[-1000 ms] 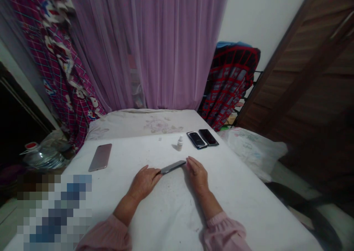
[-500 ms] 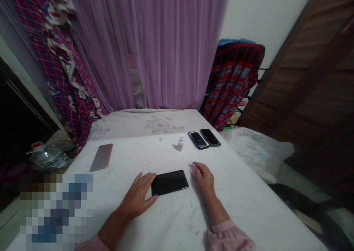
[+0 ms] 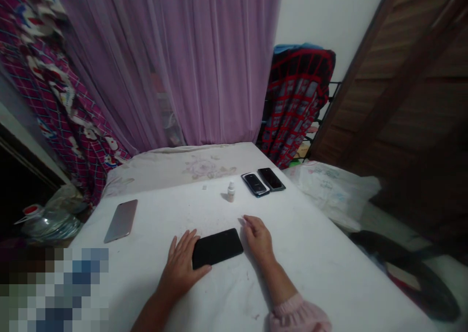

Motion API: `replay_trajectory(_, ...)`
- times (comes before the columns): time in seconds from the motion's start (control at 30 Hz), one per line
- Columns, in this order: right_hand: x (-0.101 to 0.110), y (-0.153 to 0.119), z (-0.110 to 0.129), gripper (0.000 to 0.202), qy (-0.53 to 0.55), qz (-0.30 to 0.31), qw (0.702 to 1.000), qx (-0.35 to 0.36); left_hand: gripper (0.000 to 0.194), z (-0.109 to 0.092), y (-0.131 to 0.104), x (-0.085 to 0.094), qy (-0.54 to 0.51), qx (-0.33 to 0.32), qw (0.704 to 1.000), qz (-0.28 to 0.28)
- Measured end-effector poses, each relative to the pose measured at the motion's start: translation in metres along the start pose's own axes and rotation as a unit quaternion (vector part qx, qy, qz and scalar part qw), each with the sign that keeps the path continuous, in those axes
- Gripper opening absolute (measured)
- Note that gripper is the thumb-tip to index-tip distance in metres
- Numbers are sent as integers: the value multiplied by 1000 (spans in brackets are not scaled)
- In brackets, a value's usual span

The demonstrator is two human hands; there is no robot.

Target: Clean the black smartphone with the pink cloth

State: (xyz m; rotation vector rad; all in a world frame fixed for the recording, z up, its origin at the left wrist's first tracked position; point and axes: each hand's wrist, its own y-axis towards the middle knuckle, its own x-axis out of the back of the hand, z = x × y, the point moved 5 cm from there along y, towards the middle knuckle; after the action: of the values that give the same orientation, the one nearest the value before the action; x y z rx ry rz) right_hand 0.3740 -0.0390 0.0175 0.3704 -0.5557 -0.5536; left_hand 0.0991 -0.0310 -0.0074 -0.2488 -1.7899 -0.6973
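Observation:
A black smartphone [image 3: 218, 248] lies flat on the white-covered table in front of me, its dark face up. My left hand [image 3: 182, 259] is spread at the phone's left end, fingers along the far corner and thumb at the near edge. Just off the phone's right end, my right hand [image 3: 259, 238] rests with its fingers curled together. A small pale bit shows at its fingertips, too blurred to name. Beyond the hands stands a small white spray bottle [image 3: 231, 192], upright.
At the left lies a pinkish phone [image 3: 122, 220], back up. Toward the far right edge, several phones [image 3: 256, 184] lie side by side, some stacked. A small pale square [image 3: 204, 187] sits near the bottle. A plastic bag [image 3: 336, 190] hangs beyond the right edge.
The whole view has shifted a little, moving table items leftward in the picture. Both hands keep nearly the same places by the black phone; the right fingers look slightly more turned in.

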Motion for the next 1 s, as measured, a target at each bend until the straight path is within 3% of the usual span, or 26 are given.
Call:
replay_trajectory(0.2, -5, -3, 9, 38, 6, -8, 1000, -1, 68, -7, 2, 11, -45, -8, 998, -34)
replay_trajectory(0.47, -10, -5, 28, 28, 46, 44, 998, 13, 56, -15, 5, 28, -98, 49, 992, -61)
replay_trajectory(0.63, -2, -6, 37, 30, 61, -8, 997, 35, 47, -16, 4, 36, -105, 36, 990, -88)
replay_trajectory(0.8, 8, -11, 54, 34, 52, -63, 992, 100, 42, -22, 2, 43, -88, 37, 990, -108)
replay_trajectory(1.0, -5, -23, 73, 36, 57, -23, 982, 181, 28, -22, 2, 44, -88, 25, 990, -111)
